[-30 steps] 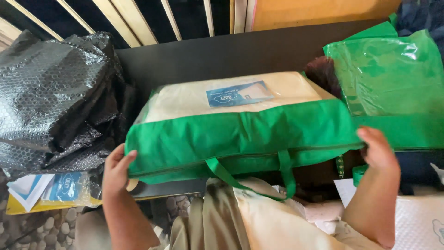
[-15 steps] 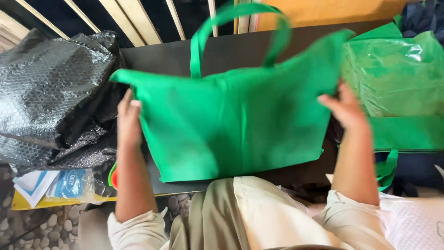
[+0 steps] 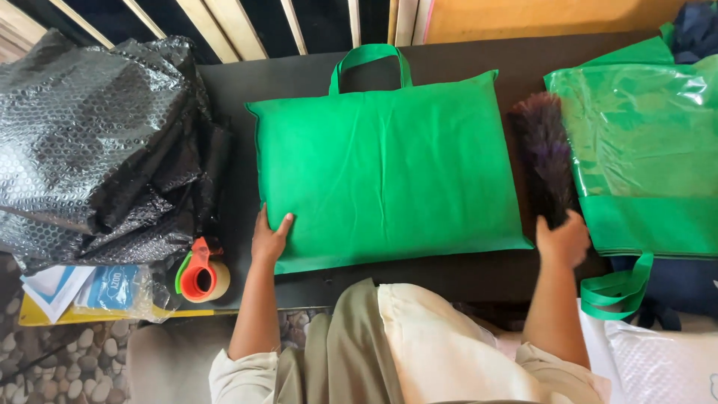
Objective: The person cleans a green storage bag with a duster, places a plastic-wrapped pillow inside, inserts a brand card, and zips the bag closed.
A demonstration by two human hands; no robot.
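A green fabric bag (image 3: 389, 172) lies flat on the black table (image 3: 299, 75), its handles pointing away from me. My left hand (image 3: 269, 238) rests on the bag's near left corner, fingers spread on the cloth. My right hand (image 3: 562, 238) is off the bag's right edge, closed around the handle of a dark purple feather duster (image 3: 542, 150) that lies between this bag and the other green bags.
A heap of black bubble wrap (image 3: 97, 142) fills the left side. An orange and green tape dispenser (image 3: 198, 275) sits by the table's near left edge, beside papers (image 3: 67, 288). Glossy green bags (image 3: 643, 150) are stacked at the right. Wooden slats (image 3: 224, 26) run behind.
The bag was turned over from its printed white face, held up, and now lies flat on its plain green side. My right hand left the bag and took hold of the duster.
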